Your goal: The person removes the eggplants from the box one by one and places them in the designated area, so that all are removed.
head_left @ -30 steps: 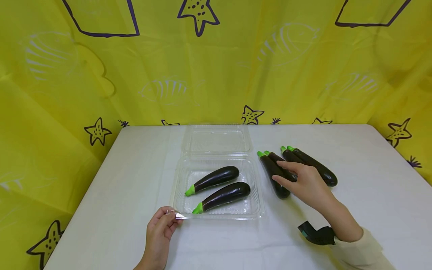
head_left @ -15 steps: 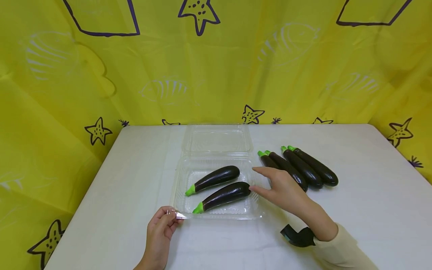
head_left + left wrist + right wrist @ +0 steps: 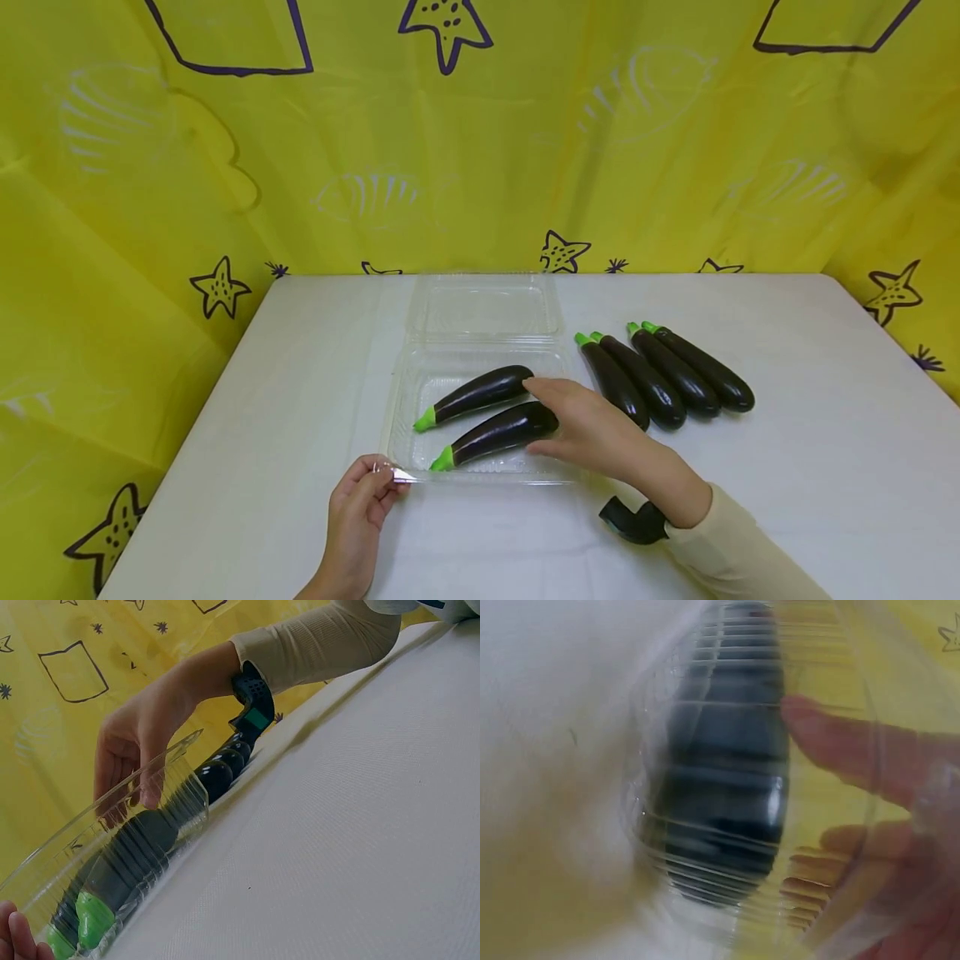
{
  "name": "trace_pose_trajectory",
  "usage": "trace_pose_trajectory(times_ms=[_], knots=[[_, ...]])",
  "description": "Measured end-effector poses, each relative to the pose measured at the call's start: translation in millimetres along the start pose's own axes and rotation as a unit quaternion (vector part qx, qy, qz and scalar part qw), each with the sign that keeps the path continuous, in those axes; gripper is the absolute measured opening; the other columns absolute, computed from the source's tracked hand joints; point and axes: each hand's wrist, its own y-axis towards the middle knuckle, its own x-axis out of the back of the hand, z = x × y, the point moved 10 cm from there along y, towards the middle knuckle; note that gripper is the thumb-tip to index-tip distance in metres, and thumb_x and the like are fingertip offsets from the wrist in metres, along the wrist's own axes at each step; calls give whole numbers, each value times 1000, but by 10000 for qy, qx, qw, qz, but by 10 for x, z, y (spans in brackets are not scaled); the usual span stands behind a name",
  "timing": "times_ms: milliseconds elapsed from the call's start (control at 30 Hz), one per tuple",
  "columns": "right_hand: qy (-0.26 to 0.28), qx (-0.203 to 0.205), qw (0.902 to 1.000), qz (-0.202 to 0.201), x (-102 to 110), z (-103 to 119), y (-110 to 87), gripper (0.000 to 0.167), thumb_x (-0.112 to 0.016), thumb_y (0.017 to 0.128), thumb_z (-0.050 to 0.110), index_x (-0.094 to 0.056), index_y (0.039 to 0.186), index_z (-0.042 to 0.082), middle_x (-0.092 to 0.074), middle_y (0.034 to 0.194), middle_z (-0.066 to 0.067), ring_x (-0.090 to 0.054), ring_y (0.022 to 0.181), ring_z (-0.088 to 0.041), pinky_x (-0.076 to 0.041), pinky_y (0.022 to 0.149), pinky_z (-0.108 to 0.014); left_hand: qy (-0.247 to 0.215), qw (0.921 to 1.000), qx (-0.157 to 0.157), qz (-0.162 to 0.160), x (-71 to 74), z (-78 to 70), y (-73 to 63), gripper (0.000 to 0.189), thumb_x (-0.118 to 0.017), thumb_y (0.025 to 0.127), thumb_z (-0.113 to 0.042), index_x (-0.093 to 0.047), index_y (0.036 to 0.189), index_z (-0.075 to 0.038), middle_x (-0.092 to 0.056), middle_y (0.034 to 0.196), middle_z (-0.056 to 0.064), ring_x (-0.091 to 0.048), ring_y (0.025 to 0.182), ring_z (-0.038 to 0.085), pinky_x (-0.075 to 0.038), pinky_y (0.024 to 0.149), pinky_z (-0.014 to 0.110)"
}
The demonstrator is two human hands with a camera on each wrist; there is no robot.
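My left hand (image 3: 360, 508) pinches the near-left corner of a clear plastic clamshell container (image 3: 435, 375), whose lid (image 3: 486, 310) lies folded back behind it. Two dark purple eggplants with green stems lie slanted inside, the far eggplant (image 3: 476, 396) and the near eggplant (image 3: 498, 435). Over the container's right side is my right hand (image 3: 600, 429), thumb and fingers spread around the thick ends of both. In the left wrist view, the fingers (image 3: 152, 780) of this hand point down just above the near eggplant (image 3: 135, 855). The right wrist view shows its thumb (image 3: 832, 739) apart from an eggplant (image 3: 724, 772), through the clear wall.
Several more eggplants (image 3: 690, 375) lie side by side on the white table (image 3: 300, 375), right of the container, stems pointing away. A yellow curtain (image 3: 480, 150) with sea drawings hangs behind the table. A black device (image 3: 633, 521) is strapped at the right wrist.
My right hand has moved left, from above the row of eggplants on the table to over the container's right side. The left hand keeps its grip on the corner.
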Motion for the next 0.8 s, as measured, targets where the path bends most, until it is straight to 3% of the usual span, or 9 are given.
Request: trace_pose_trajectory(times_ms=[200,400,633,800], knots=[[-365,415,9981,264,-140,85,43,62,-79,71,18,-52,120,-9,-56,117,-19,-52,109,-31,-42,91,-41,57,10000,11,-1,-2,-5,1,13,-38,94,-6,-49,89,-2,-52,84,5,-56,75,12,-48,73,24],[-610,855,9944,78,-192,157,60,50,-79,68,6,-58,111,-9,-60,109,-17,-57,101,-30,-45,86,-38,-14,10000,-47,44,-14,-11,-2,13,-38,93,-4,-50,88,-3,-53,83,5,-56,74,12,-48,72,23],[-632,783,9949,73,-206,161,81,46,-78,67,0,-59,108,-8,-61,106,-15,-58,98,-29,-46,84,-38,-10,10000,-54,60,-14,-6,-5,13,-38,94,-5,-50,88,-4,-53,83,5,-56,74,11,-48,73,23],[-703,403,9967,-89,-94,122,87,48,-78,70,6,-58,112,-6,-61,109,-14,-57,101,-29,-46,86,-39,-20,10000,-63,49,-10,-2,-3,14,-38,94,-5,-50,88,-4,-53,82,4,-56,73,11,-48,73,23]])
